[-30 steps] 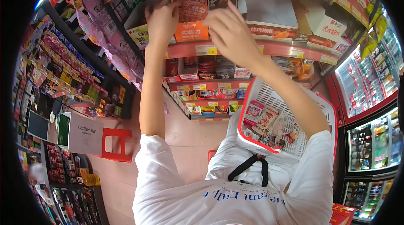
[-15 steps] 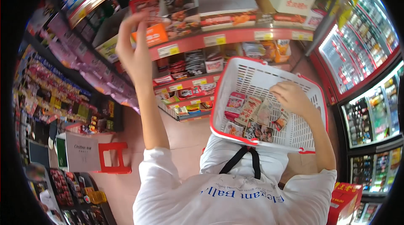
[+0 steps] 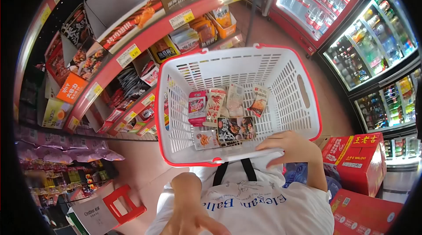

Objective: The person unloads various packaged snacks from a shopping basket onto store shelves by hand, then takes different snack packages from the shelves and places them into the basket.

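Observation:
A white basket (image 3: 220,61) with a red rim sits in front of the body. Several snack packets lie inside, among them a pink packet (image 3: 197,106) and a black one (image 3: 236,128). My right hand (image 3: 288,147) is wrapped over the basket's near rim at the right, thumb below it. My left hand (image 3: 193,217) is low at the bottom edge, close to the white shirt, fingers apart with nothing in them; part of it is cut off.
Snack shelves (image 3: 127,55) run along the upper left. Drink fridges (image 3: 369,50) stand at the right. Red cartons (image 3: 356,160) are at the lower right, and a red stool (image 3: 125,206) with a white box (image 3: 94,217) is at the lower left.
The view has turned right. My left hand has moved from the shelf down to the shirt. My right hand went from the shelf into the basket area, then onto its near rim.

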Demonstrator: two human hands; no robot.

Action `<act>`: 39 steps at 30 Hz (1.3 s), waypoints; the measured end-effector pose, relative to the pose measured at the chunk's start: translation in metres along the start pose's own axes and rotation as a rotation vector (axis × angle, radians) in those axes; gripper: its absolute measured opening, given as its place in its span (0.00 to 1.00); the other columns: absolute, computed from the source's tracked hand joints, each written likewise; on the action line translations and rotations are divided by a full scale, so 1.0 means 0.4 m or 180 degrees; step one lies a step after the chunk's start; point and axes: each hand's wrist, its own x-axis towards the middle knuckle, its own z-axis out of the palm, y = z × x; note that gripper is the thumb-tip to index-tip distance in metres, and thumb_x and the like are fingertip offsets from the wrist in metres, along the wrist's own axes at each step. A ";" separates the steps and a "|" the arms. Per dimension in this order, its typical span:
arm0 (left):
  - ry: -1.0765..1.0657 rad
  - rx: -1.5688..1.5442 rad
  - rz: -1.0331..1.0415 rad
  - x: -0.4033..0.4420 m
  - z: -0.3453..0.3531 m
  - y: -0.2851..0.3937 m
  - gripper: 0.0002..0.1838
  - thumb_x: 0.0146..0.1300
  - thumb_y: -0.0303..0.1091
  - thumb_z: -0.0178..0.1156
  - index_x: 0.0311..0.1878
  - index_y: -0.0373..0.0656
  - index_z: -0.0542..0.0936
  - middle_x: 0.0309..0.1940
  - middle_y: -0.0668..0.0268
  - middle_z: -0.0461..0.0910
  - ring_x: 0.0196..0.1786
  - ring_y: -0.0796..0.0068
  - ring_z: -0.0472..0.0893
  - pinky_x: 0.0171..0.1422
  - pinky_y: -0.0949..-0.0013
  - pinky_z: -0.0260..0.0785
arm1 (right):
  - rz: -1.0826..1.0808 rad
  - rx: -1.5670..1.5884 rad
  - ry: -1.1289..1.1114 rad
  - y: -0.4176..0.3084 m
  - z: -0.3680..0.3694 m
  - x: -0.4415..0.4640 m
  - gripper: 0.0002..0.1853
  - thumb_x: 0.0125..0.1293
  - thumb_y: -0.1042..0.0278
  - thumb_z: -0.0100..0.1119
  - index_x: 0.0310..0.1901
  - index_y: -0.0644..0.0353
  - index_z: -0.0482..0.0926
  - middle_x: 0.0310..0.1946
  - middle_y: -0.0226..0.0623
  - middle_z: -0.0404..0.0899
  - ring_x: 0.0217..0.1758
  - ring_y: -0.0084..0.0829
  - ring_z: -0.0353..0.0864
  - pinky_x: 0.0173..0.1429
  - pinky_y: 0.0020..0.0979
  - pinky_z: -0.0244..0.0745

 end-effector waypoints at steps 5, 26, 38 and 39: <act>0.0136 -0.0139 -0.0013 -0.008 0.001 0.019 0.18 0.70 0.47 0.54 0.61 0.60 0.74 0.63 0.81 0.71 0.62 0.79 0.70 0.63 0.54 0.57 | -0.0288 -0.0433 0.0008 0.006 -0.003 0.010 0.19 0.50 0.72 0.65 0.46 0.51 0.79 0.35 0.33 0.82 0.33 0.39 0.81 0.38 0.37 0.75; -0.0498 0.1259 -0.2564 -0.107 -0.158 -0.036 0.16 0.62 0.32 0.60 0.52 0.39 0.77 0.48 0.55 0.78 0.50 0.59 0.78 0.49 0.57 0.69 | 0.0500 -0.0270 -0.1420 0.095 -0.148 0.263 0.18 0.57 0.65 0.66 0.49 0.58 0.80 0.45 0.39 0.82 0.47 0.42 0.81 0.51 0.39 0.74; -0.1753 0.3188 -0.3880 -0.218 -0.120 -0.057 0.23 0.63 0.40 0.61 0.57 0.38 0.72 0.29 0.58 0.78 0.34 0.58 0.79 0.43 0.59 0.71 | 0.0352 -0.1808 -0.0978 0.510 -0.088 0.445 0.17 0.51 0.72 0.62 0.45 0.57 0.78 0.41 0.38 0.80 0.49 0.41 0.78 0.51 0.41 0.73; -0.1784 0.3193 -0.3879 -0.221 -0.118 -0.060 0.24 0.62 0.41 0.61 0.57 0.39 0.72 0.26 0.59 0.78 0.33 0.58 0.78 0.41 0.59 0.71 | 0.0381 -0.1779 -0.1003 0.519 -0.078 0.449 0.17 0.51 0.72 0.62 0.45 0.57 0.78 0.41 0.38 0.80 0.49 0.41 0.78 0.51 0.41 0.73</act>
